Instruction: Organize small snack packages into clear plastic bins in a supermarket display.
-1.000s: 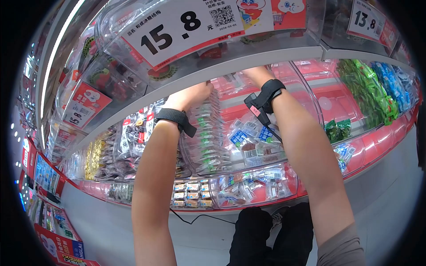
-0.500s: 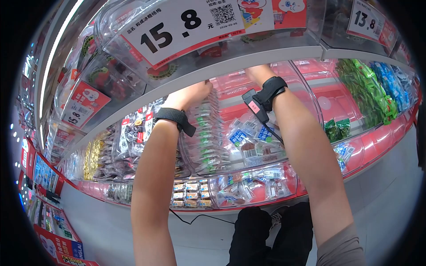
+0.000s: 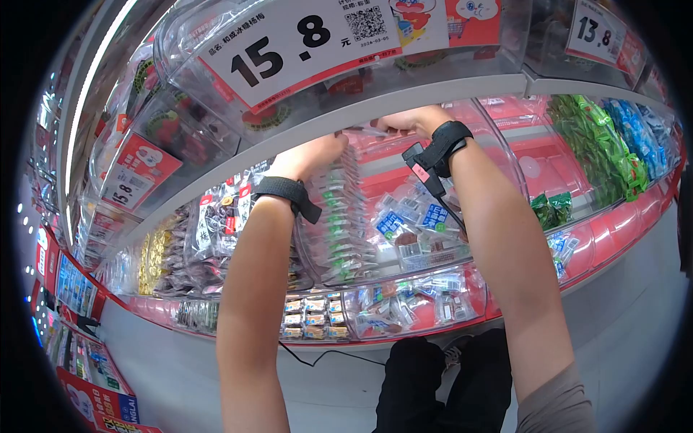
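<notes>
My left hand (image 3: 314, 155) reaches under the shelf edge to the far end of a standing row of small clear packets (image 3: 343, 224) with green marks. Its thumb side lies against the packets; the other fingers are largely hidden. My right hand (image 3: 413, 121) is at the back of the same bin, right of the row, with its fingers curled down. Whatever they pinch, if anything, is too small to make out. Loose packets with blue labels (image 3: 415, 224) lie in the front of this bin, below my right wrist.
A grey shelf edge (image 3: 375, 108) with a large price sign (image 3: 289, 54) overhangs my hands. Dark fruit packs (image 3: 216, 216) fill the bin on the left. Green packets (image 3: 603, 151) stand in a bin on the right. A black cable (image 3: 325, 353) hangs below the counter.
My right hand has come left and toward me from under the shelf edge, so its fingers now show. My left hand has stayed nearly in place.
</notes>
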`<state>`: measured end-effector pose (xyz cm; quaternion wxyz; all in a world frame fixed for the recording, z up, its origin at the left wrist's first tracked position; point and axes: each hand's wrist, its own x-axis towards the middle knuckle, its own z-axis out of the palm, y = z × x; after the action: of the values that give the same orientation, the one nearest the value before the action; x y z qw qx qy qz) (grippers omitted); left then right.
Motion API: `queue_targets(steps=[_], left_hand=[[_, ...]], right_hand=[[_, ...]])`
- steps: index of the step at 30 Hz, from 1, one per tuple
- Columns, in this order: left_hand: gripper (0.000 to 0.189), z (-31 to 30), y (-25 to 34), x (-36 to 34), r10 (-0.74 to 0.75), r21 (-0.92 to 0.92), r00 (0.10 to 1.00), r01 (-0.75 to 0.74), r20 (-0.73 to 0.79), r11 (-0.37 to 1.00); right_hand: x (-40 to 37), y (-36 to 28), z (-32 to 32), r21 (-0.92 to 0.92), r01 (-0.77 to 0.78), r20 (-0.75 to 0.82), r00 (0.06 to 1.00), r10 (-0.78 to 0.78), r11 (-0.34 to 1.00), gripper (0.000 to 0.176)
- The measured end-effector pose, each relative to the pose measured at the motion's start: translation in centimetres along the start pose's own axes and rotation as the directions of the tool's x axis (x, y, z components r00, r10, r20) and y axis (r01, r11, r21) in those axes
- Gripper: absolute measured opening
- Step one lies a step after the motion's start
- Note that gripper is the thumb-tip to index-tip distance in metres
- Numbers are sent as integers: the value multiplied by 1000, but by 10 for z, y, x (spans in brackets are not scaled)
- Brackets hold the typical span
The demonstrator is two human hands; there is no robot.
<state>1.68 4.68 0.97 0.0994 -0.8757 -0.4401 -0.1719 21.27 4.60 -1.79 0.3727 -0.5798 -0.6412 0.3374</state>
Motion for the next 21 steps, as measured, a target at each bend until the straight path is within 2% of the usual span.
queue_targets(steps=[2,5,7,9,11,14,17,20,21], left_hand=[[30,-2,3,-1,-21,-3,999,21,30,1000],[31,-5,4,-3,-45,-17,997,46,57,999],[31,-5,4,-2,-47,-23,997,49,63,999],[32,-4,3,-2,-39,-21,997,40,62,999],[31,-4,2,-2,-41,-22,997,42,59,999],[31,-3,2,-1,-35,-19,998,36,57,999],[32,-4,2,-1,-33,-14,998,33,57,999],[32,-3,2,-1,-38,-22,998,39,57,999],[32,-3,2,-1,-41,-25,998,42,56,999]], right_hand=[[6,5,2,-132,-118,170,976,140,984,9],[-1,2,-3,-323,-133,186,962,201,937,7],[-3,-1,-3,-486,-134,126,967,221,864,8],[2,-1,-1,-662,-139,94,959,266,737,14],[15,4,1,-829,-133,76,936,345,543,21],[-10,-5,-5,-753,-209,-106,974,198,625,29],[-2,-5,-3,-755,-206,-143,978,151,623,34],[-9,-12,-2,-660,-253,-177,968,180,708,38],[-7,-10,-1,-693,-245,-158,969,189,678,38]])
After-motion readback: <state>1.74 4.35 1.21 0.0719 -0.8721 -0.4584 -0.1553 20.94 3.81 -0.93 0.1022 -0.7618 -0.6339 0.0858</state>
